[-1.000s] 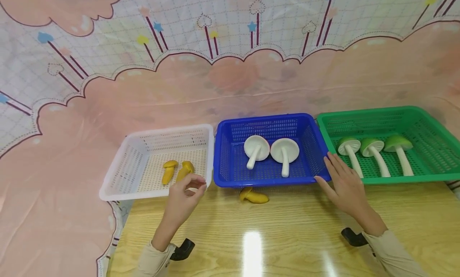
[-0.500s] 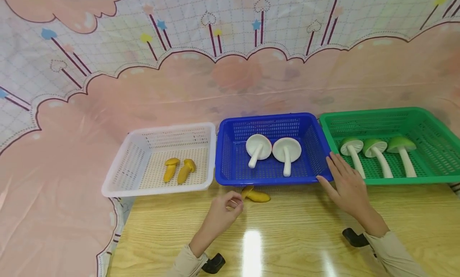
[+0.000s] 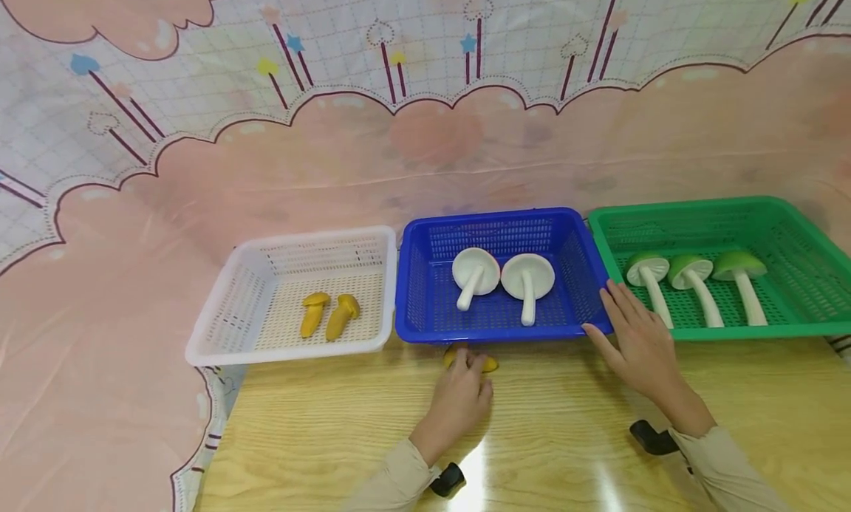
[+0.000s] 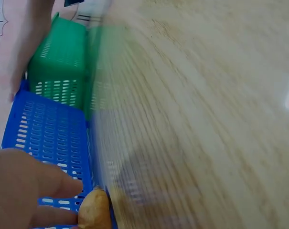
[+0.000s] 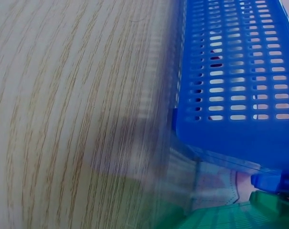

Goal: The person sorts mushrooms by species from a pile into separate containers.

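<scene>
My left hand (image 3: 459, 400) reaches over a yellow toy mushroom (image 3: 490, 364) lying on the table just before the blue basket (image 3: 492, 336). Its fingertips overlap the mushroom, and the thumb stands apart nearer me. In the left wrist view, fairly straight fingers (image 4: 58, 183) come up beside the mushroom (image 4: 94, 210), against the blue mesh wall. My right hand (image 3: 640, 349) rests, fingers spread, on the blue basket's front right corner. Two white-stemmed toy mushrooms (image 3: 476, 272) lie inside that basket, undersides up.
On the left stands a white basket (image 3: 286, 357) with two yellow toy mushrooms (image 3: 314, 314). A green basket (image 3: 751, 330) on the right holds three green-capped mushrooms (image 3: 739, 265). All three baskets line the back of the wooden table (image 3: 319, 408), before a patterned cloth (image 3: 425, 150).
My left hand has moved right from the white basket's front edge to the yellow mushroom before the blue basket, its fingers coming over it. The right hand has stayed on the blue basket's corner.
</scene>
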Action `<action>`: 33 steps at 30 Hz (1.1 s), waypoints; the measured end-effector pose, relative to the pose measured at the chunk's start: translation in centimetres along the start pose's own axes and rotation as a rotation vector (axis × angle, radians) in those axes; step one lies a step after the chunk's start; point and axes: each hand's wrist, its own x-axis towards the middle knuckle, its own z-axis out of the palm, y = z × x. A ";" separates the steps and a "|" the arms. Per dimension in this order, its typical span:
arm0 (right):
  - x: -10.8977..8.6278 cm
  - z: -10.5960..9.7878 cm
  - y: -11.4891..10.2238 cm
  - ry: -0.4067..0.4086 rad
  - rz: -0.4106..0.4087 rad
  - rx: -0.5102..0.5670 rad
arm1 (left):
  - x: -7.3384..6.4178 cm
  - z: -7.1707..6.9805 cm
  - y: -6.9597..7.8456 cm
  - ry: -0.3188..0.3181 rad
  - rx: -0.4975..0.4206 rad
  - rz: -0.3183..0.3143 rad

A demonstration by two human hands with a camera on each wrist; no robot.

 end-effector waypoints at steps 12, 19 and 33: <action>0.2 -0.1 -0.1 0.059 -0.034 0.006 | -1.2 -0.7 -1.5 0.115 0.023 -0.021; 0.4 -0.3 0.1 0.099 -0.053 -0.006 | -1.6 -1.4 -3.4 0.191 -0.124 -0.061; 0.2 0.1 -0.1 0.075 -0.033 0.024 | -2.1 -4.6 -4.3 0.147 -0.385 -0.140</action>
